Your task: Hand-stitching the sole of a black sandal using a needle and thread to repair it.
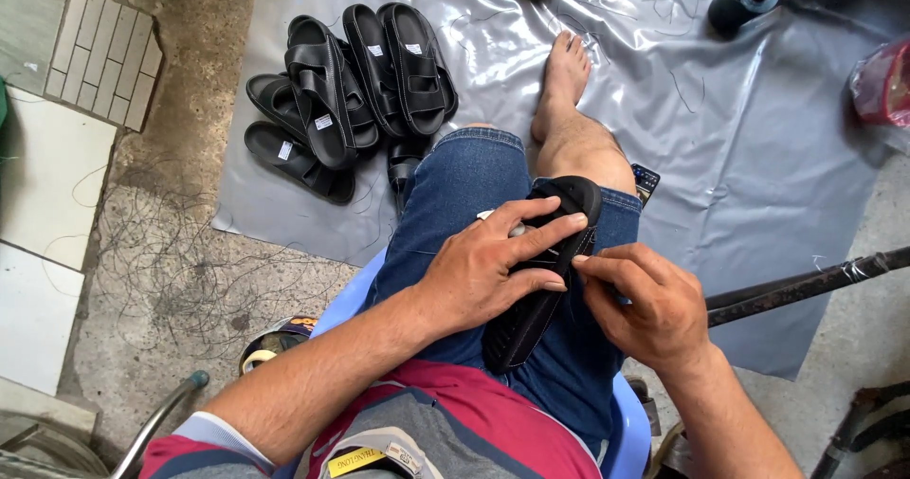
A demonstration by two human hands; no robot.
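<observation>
Black sandal [540, 280], sole side up, across lap on blue denim shorts [464, 195], toe toward 1 o'clock, heel toward 7 o'clock.

At far 9 o'clock, pale floor tiles [43, 176], then bare concrete floor [171, 261] littered with loose thread clippings. At 11 o'clock, pile of black sandals [351, 90] on grey plastic sheet [664, 90], some upright on edge, some flat, several with small white labels. At 7 o'clock, near lower edge, a yellow-rimmed roll [270, 344] just beside the blue plastic stool [346, 299].

Left hand [479, 271] laid over sandal from 9 o'clock side, fingers [545, 237] spread across sole and curled on it, gripping it against thigh. A small pale object under index finger, too hidden to identify.

Right hand [645, 304] at 3 o'clock side of sandal, fingertips pinched together at sandal's edge, touching it; whether anything thin caught in that pinch, impossible to tell.

Bare foot [564, 72] stretched toward 12 o'clock on grey sheet. At 1 o'clock, dark thread spool [744, 0] on its side. At 2 o'clock, reddish plastic bag [882, 86] at frame edge. At 3 o'clock, dark metal bar [806, 285] slanting in from right edge, well apart from sandal.
</observation>
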